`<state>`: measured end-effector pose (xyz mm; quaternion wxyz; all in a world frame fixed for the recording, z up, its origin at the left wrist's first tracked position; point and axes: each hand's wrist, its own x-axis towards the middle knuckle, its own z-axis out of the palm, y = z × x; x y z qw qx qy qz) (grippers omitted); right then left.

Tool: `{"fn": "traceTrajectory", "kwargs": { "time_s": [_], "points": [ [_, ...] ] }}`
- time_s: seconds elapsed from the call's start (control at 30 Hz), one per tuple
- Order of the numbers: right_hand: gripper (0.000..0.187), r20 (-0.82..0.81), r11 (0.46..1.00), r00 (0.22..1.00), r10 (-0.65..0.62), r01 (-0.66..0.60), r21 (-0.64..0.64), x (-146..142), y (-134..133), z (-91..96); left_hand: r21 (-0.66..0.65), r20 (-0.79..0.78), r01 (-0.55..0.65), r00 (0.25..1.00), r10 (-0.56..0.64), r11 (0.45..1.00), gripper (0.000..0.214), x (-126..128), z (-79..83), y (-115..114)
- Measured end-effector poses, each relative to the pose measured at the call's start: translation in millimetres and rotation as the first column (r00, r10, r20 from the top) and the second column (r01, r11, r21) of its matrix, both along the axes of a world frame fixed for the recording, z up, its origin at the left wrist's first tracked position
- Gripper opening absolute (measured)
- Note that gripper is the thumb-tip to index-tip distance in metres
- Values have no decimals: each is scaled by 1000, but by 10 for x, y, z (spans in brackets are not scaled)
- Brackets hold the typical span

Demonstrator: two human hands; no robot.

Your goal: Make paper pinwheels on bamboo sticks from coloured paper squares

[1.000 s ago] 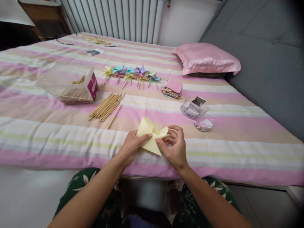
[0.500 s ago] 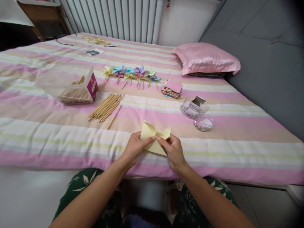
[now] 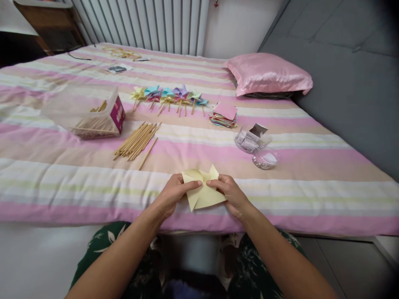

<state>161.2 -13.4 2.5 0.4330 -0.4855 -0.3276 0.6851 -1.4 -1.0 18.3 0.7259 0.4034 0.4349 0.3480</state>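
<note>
Looking at a half-folded yellow paper (image 3: 204, 194) right at the near edge of the bed (image 3: 62, 182), about midway along it; can't tell if resting on the cover or held just off it. Pinched on its left side by the left hand (image 3: 170, 195), thumb on top and reaching in toward the centre. Pinched on its right side by the right hand (image 3: 232, 195) with much the same grip, so both closed on the sheet and equally near to it. Folded with two curled flaps at the top, toward the far edge, and a pointed corner hanging down toward the lap. No real long axis, more a lopsided square turned on a corner. Nothing in the way between hands and paper. Going outward: ahead and a bit left, a single loose stick (image 3: 147, 153) lying on a slant, then a bundle of sticks (image 3: 135, 141) just beyond it with the same slant, nearer the left hand. Further left, a clear box (image 3: 84, 112) with more sticks inside. Ahead and right, a small clear lid (image 3: 266, 158) just beside a clear tub (image 3: 251, 139) of little packets, nearer the right hand. Past those, a stack of coloured squares (image 3: 223, 115) and a row of pinwheels (image 3: 170, 96) across the middle. Way off toward the far right corner, a pink pillow (image 3: 268, 74).
</note>
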Motion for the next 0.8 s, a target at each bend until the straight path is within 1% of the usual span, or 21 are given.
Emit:
{"fn": "traceTrajectory", "kwargs": {
  "time_s": [0.17,0.37,0.63,0.8],
  "points": [
    [19,20,1000,1000,15,-15,2,8,0,-19,0,-13,-19,1000,19,1000,25,10,5,-1],
    [21,9,1000,1000,16,-17,13,8,0,-13,-3,8,1,1000,-1,1000,24,-15,0,14],
    [21,42,998,999,-10,7,60,-23,-14,-18,15,-18,-80,997,80,997,23,29,-40,-2],
    [22,43,997,998,-44,41,72,-42,-13,-20,5,-4,-84,996,84,996,21,37,-40,-4]
  ]
}}
